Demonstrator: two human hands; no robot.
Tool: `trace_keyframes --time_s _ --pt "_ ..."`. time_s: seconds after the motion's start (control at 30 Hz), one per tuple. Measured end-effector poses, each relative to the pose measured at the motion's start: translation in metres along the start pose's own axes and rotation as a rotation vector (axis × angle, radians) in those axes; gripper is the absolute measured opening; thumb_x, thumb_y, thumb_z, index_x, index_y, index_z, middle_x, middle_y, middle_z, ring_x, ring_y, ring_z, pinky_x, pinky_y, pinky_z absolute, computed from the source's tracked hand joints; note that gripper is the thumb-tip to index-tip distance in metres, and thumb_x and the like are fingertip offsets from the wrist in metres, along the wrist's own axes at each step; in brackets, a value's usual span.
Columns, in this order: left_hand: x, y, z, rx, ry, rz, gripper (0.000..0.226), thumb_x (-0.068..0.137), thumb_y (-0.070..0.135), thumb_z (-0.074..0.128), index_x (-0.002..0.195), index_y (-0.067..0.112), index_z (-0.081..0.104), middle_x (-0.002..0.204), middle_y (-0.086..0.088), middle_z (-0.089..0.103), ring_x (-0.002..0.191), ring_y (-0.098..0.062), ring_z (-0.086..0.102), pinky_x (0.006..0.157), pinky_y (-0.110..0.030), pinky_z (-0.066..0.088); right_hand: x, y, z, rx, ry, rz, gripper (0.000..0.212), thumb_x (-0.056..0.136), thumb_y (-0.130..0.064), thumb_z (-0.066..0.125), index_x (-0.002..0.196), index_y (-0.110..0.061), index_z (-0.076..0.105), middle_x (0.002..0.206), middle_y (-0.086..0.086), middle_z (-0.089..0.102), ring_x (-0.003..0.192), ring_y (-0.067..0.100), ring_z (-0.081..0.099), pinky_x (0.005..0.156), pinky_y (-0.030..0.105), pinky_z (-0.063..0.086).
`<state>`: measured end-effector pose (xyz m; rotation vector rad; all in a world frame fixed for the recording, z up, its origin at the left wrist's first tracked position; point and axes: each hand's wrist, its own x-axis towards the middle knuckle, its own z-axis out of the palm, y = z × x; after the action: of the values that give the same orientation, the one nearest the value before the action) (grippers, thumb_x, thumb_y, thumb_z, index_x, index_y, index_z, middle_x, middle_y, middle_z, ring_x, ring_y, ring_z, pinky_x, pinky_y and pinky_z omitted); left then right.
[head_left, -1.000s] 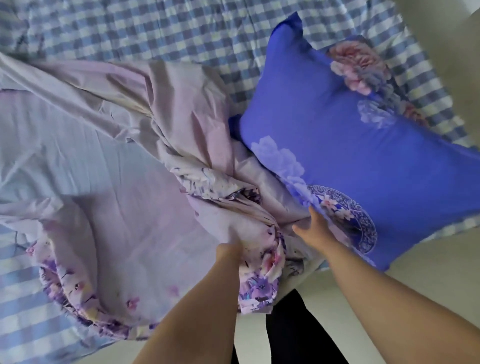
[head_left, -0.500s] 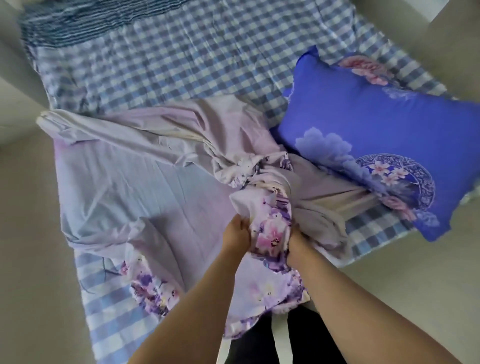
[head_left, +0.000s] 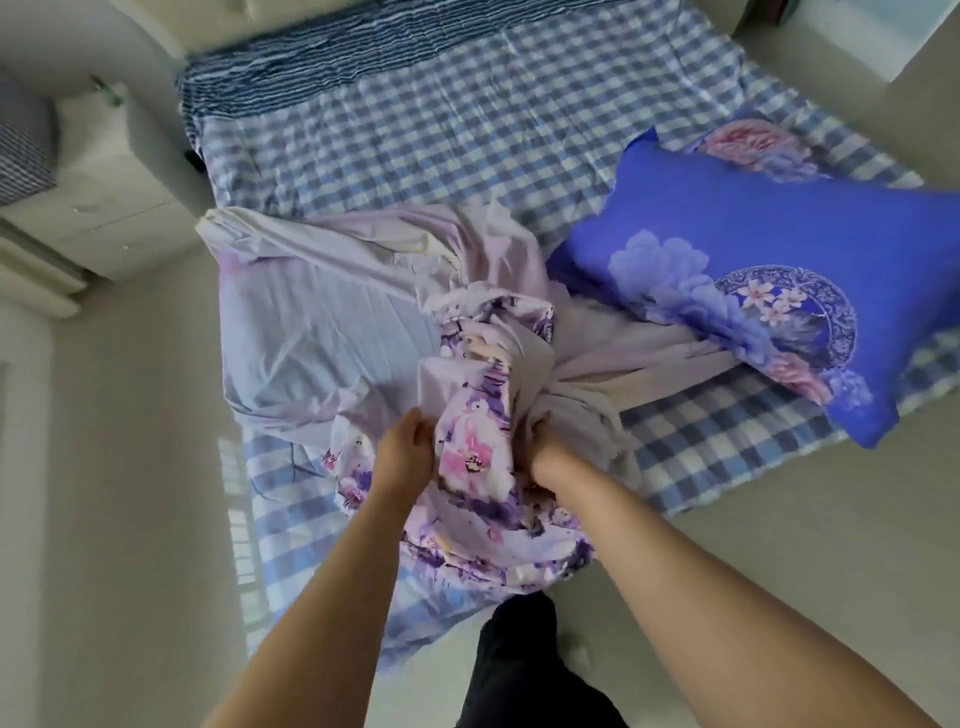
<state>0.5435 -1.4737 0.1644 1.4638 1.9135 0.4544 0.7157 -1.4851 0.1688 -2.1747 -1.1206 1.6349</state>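
Lilac cover (head_left: 332, 332), one, in left hand (head_left: 404, 457), right hand (head_left: 549, 448)

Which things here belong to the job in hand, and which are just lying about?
In the job: lilac floral cover, gripped by left hand and right hand.
Lying about: blue pillow, checked sheet, white cabinet.

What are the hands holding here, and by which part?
The lilac floral cover. The left hand and the right hand each grip a bunched-up fold of it, one on either side of the bunch.
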Motion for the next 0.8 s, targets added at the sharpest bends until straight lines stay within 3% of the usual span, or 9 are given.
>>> trace_keyframes --time_s 0.1,0.17,0.23,0.3,0.37,0.43,0.57,0.67,0.8 --pt "-0.030 -0.040 -0.060 -0.033 0.162 -0.050 0.016 0.094 0.006 0.044 0.079 0.008 0.051 0.079 -0.006 0.056 0.076 -0.026 0.051 0.062 -0.030 0.027 -0.032 0.003 0.050 -0.076 -0.059 -0.098 0.033 0.095 -0.022 0.045 0.126 -0.013 0.053 0.118 0.015 0.061 0.105 0.032 0.059 0.083 0.034 0.049" --pt "-0.043 -0.064 -0.094 0.002 0.197 -0.071 0.014 0.094 0.008 0.047 0.083 0.006 0.054 0.083 -0.012 0.060 0.079 -0.029 0.052 0.064 -0.030 0.028 -0.054 -0.005 0.075 0.047 0.067 -0.138 0.032 0.098 -0.036 0.043 0.114 -0.015 0.062 0.110 0.010 0.064 0.106 0.031 0.059 0.081 0.029 0.045" --pt "-0.052 -0.082 -0.114 0.055 0.152 -0.031 0.012 0.093 0.009 0.050 0.084 0.006 0.059 0.091 -0.018 0.066 0.086 -0.035 0.057 0.065 -0.030 0.031 -0.069 -0.025 0.094 0.248 0.092 -0.129 0.057 0.091 -0.066 0.032 0.112 -0.020 0.060 0.108 0.005 0.062 0.110 0.028 0.055 0.083 0.032 0.043" --pt "-0.061 -0.097 -0.123 0.094 0.037 0.030 0.023 0.092 0.009 0.051 0.070 0.017 0.052 0.083 -0.014 0.064 0.081 -0.031 0.055 0.063 -0.029 0.030 -0.082 -0.047 0.122 0.451 -0.037 0.002 0.079 0.075 -0.081 0.040 0.123 -0.020 0.054 0.116 0.002 0.056 0.116 0.024 0.052 0.092 0.035 0.043" --pt "-0.067 -0.111 -0.125 0.102 -0.073 0.069 0.037 0.091 0.008 0.049 0.061 0.025 0.037 0.074 -0.006 0.055 0.073 -0.024 0.048 0.061 -0.030 0.028 -0.082 -0.055 0.153 0.512 -0.103 0.075 0.057 0.077 -0.065 0.061 0.104 -0.014 0.058 0.097 0.003 0.057 0.091 0.015 0.057 0.078 0.028 0.043" --pt "-0.067 -0.143 -0.138 0.094 -0.166 0.093 0.038 0.091 0.010 0.049 0.059 0.021 0.033 0.067 -0.003 0.049 0.070 -0.021 0.044 0.061 -0.032 0.031 -0.073 -0.061 0.201 0.448 -0.066 0.129 0.045 0.075 -0.036 0.074 0.105 -0.005 0.061 0.094 0.012 0.063 0.075 0.020 0.057 0.065 0.026 0.043" --pt "-0.047 -0.218 -0.192 0.062 -0.372 0.098 0.033 0.096 0.023 0.050 0.064 0.019 0.041 0.064 0.006 0.044 0.068 -0.017 0.042 0.062 -0.029 0.035 -0.076 -0.094 0.298 0.372 0.177 0.068 0.029 0.077 -0.009 0.061 0.105 -0.002 0.059 0.079 0.011 0.059 0.069 0.025 0.054 0.061 0.027 0.041" --pt "-0.029 -0.265 -0.247 -0.071 -0.516 0.046 0.013 0.097 0.021 0.049 0.095 0.015 0.061 0.081 0.003 0.057 0.073 -0.013 0.049 0.055 -0.015 0.037 -0.092 -0.121 0.358 0.381 0.272 0.060 0.024 0.087 -0.012 0.054 0.110 -0.005 0.059 0.084 0.008 0.056 0.080 0.027 0.055 0.069 0.030 0.041" --pt "0.002 -0.305 -0.308 -0.090 -0.538 0.022 0.041 0.094 0.012 0.055 0.134 0.012 0.047 0.114 -0.007 0.060 0.094 -0.020 0.059 0.064 -0.013 0.042 -0.104 -0.154 0.400 0.364 0.262 -0.014 0.032 0.089 -0.009 0.049 0.120 -0.007 0.058 0.100 0.011 0.063 0.085 0.026 0.058 0.071 0.027 0.041"
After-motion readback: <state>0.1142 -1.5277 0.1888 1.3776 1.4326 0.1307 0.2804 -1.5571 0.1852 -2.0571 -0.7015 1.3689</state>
